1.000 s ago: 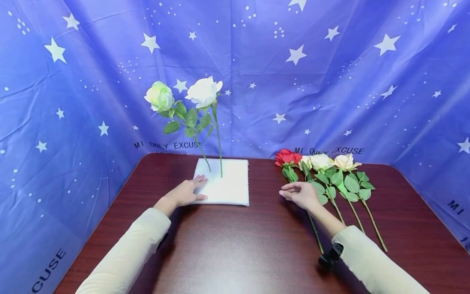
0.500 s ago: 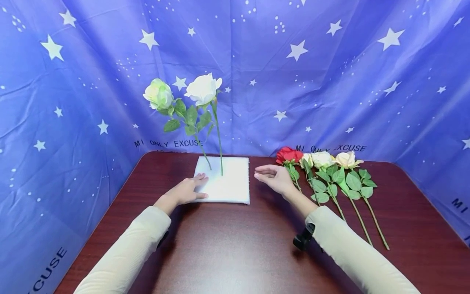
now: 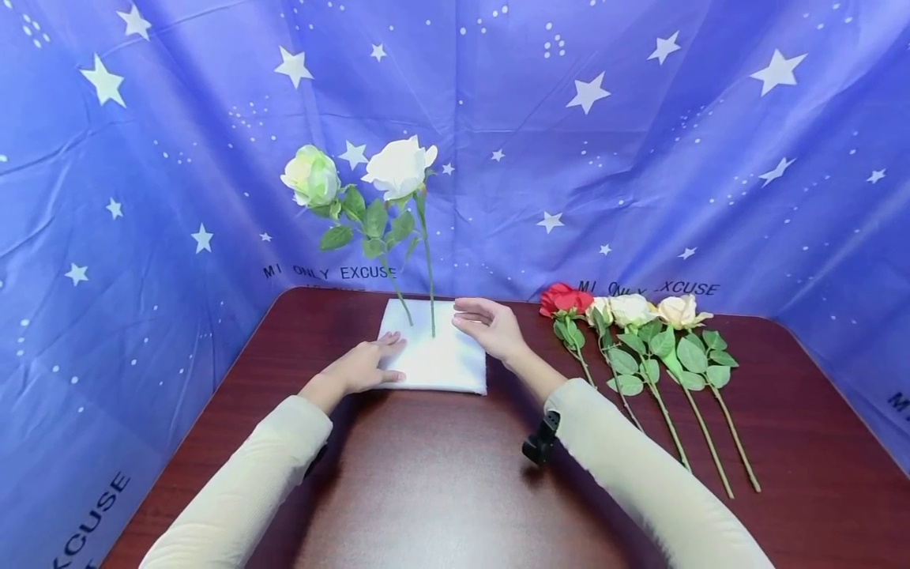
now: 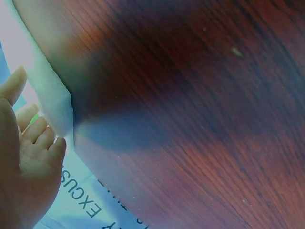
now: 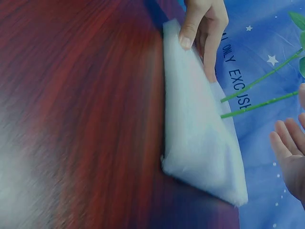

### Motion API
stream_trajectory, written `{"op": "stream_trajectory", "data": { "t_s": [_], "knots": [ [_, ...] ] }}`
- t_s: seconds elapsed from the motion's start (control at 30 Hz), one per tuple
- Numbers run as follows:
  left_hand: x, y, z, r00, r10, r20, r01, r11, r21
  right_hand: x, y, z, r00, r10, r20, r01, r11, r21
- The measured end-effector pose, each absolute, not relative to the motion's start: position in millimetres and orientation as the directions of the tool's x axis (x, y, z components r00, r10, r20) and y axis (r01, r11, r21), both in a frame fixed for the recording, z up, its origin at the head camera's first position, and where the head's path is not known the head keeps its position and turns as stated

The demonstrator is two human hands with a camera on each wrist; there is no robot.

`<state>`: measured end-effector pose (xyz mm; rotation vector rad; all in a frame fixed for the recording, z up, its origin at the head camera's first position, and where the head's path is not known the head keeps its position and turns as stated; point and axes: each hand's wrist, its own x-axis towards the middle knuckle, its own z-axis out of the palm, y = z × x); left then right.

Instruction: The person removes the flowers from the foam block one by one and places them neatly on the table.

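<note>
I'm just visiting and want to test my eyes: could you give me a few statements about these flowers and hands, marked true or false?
1. Two roses stand upright in the white block. True.
2. The right hand holds a red rose. False: it is empty, beside the upright stems.
3. The left hand rests on the block. True.
4. Six roses lie on the table. False: four lie there.
5. The red rose lies nearest the block. True.

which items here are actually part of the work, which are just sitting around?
In use:
- white foam block, left hand resting on it
- two roses standing in it
- right hand, open above the block
- four roses lying on the table

Just there:
- starry blue backdrop
</note>
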<state>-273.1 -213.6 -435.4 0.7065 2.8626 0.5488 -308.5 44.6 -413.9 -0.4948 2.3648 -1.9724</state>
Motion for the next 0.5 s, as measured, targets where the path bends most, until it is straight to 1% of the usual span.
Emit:
{"op": "stream_trajectory", "data": {
  "t_s": [0.2,0.43,0.5],
  "knots": [
    [-274.6,-213.4,-436.2,-0.883,0.463,-0.075,0.401,0.829,0.391,-317.6,26.6,-407.6,-0.944,-0.267,0.195,-0.231,0.109,-0.967],
    [-275.2,-212.7,-436.6,-0.882,0.466,-0.073,0.407,0.829,0.384,-324.8,11.3,-399.4,-0.96,-0.211,0.183,-0.203,0.076,-0.976],
    [-275.7,-212.9,-436.1,-0.882,0.467,-0.071,0.408,0.829,0.382,-327.2,8.0,-398.7,-0.96,-0.205,0.189,-0.209,0.085,-0.974]
  ]
}}
